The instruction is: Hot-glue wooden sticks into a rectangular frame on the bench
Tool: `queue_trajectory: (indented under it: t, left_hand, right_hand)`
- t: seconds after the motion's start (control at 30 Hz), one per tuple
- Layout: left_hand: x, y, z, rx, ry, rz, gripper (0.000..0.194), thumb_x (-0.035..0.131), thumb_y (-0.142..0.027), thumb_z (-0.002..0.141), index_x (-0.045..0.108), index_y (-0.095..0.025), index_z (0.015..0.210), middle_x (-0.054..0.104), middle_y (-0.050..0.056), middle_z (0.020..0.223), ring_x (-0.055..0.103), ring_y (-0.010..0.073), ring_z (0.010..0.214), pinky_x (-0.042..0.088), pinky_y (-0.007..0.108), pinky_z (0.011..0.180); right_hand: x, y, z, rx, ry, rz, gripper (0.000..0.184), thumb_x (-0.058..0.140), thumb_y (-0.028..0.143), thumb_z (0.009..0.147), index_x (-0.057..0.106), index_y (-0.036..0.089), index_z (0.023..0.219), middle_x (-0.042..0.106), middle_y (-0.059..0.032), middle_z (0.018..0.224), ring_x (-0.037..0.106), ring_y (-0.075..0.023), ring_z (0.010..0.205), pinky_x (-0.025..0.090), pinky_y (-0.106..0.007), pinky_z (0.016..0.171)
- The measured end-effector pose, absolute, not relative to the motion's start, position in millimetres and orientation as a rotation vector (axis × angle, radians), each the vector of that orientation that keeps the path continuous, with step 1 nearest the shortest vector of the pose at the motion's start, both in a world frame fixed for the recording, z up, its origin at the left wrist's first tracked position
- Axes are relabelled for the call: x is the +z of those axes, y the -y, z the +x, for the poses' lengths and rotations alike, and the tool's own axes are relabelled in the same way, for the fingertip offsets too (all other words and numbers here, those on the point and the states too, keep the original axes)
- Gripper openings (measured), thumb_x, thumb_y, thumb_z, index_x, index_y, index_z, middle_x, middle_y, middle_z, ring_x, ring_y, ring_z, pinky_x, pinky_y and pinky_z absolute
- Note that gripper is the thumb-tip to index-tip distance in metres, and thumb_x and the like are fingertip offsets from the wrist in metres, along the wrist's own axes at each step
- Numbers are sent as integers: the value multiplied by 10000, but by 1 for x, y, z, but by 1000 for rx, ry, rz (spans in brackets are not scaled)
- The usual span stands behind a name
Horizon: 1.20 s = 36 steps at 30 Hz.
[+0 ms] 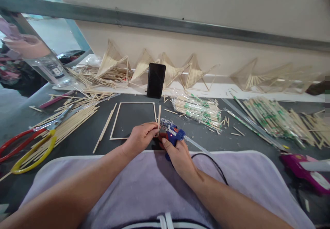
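My right hand is wrapped round a blue hot glue gun, which has a small red light lit and a clear glue stick jutting from its back. My left hand pinches a short wooden stick that stands nearly upright, close to the glue gun's nozzle. The tip of the nozzle is partly hidden by my left fingers and the stick. Beside my left hand lies a rectangular frame of thin wooden sticks, its near right corner hidden behind my fingers.
Red-and-yellow-handled scissors lie on loose sticks at left, near a water bottle. A phone leans upright before twisted stick models. Plastic-wrapped sticks and a magenta tool lie to the right.
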<state>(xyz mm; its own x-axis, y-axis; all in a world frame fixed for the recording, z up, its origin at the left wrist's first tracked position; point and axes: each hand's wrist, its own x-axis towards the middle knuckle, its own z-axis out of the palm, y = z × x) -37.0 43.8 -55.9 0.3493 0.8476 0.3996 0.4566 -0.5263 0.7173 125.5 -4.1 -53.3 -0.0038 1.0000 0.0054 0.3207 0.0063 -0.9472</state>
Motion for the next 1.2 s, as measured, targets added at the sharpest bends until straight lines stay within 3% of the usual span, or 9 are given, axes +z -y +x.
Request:
queue_trajectory:
  t: [1.2]
  left_hand:
    - [-59,-45,-37,1066,-1145,2144,158,502,-191,872,643,-177,804,704,31,928,655,135,869,508,209,774]
  right_hand:
    - [-64,4,127,1064,1454,-1398,264,527,320,854,683,226,1045,697,-21,1082,626,-226,1024,452,-370,945]
